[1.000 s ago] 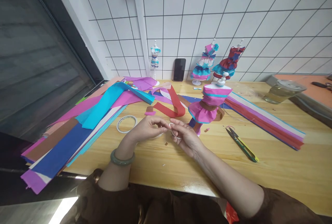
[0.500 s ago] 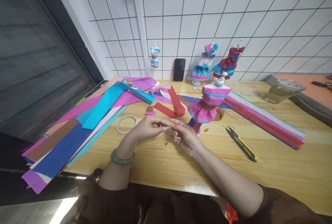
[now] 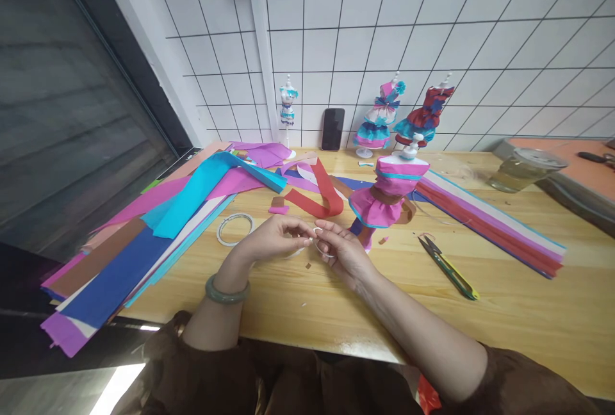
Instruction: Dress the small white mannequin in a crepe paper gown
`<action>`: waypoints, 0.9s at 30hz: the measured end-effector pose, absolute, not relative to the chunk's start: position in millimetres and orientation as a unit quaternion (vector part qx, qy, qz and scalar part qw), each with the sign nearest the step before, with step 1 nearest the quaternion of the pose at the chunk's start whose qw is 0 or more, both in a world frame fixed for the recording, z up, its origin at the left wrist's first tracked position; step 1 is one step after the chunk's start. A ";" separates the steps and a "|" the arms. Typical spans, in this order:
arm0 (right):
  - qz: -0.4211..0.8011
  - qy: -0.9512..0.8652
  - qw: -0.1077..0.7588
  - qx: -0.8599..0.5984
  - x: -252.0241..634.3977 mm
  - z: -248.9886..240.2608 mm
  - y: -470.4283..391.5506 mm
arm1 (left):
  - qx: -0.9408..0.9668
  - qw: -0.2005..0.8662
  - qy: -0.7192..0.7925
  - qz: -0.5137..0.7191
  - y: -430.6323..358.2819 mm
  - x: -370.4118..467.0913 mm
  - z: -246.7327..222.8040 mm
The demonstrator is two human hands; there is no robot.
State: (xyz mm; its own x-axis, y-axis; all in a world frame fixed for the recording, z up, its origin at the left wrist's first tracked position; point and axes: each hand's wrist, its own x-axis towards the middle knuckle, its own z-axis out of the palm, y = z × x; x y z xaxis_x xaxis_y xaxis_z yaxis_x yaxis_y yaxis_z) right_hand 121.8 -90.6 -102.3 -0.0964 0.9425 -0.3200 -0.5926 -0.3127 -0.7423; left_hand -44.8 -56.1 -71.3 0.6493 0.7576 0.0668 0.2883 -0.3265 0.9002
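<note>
A thin white ring, a narrow roll of tape point(image 3: 323, 250), is pinched in the fingers of my right hand point(image 3: 342, 252). Close against it, my left hand point(image 3: 276, 235) has thumb and forefinger pressed together at the ring's edge. A tiny whitish bit shows at those fingertips, too small to name. Under my left hand part of a pale curved edge shows on the table. A second tape roll point(image 3: 235, 229) lies flat left of my left hand. Just beyond my right hand stands a small dress form point(image 3: 387, 194) in a pink paper dress with a brown waistband.
Coloured paper strips point(image 3: 115, 274) spread over the left side, and a red strip point(image 3: 329, 194) curls beyond my hands. Yellow-green thread snips point(image 3: 449, 268) lie right. More paper strips point(image 3: 490, 223), a glass point(image 3: 526, 168), a phone point(image 3: 332, 129) and dressed forms point(image 3: 377, 117) stand or lie further back.
My fingers have shifted very slightly around the tape roll, and the ring is tilted a little differently. The camera view has moved a touch; the things on the table are where they were.
</note>
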 end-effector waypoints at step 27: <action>0.640 -0.349 0.533 -0.429 124.3 -111.1 -88.8 | 0.669 0.600 0.335 0.284 -52.0 -50.1 -77.5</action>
State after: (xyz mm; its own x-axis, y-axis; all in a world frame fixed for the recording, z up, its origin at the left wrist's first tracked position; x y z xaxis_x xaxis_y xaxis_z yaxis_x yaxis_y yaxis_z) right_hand 124.3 -88.8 -111.1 -0.0635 0.9820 -0.1780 -0.3836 -0.1886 -0.9040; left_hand -50.1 -52.0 -77.5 0.6140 0.7890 -0.0213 0.1071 -0.0566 0.9926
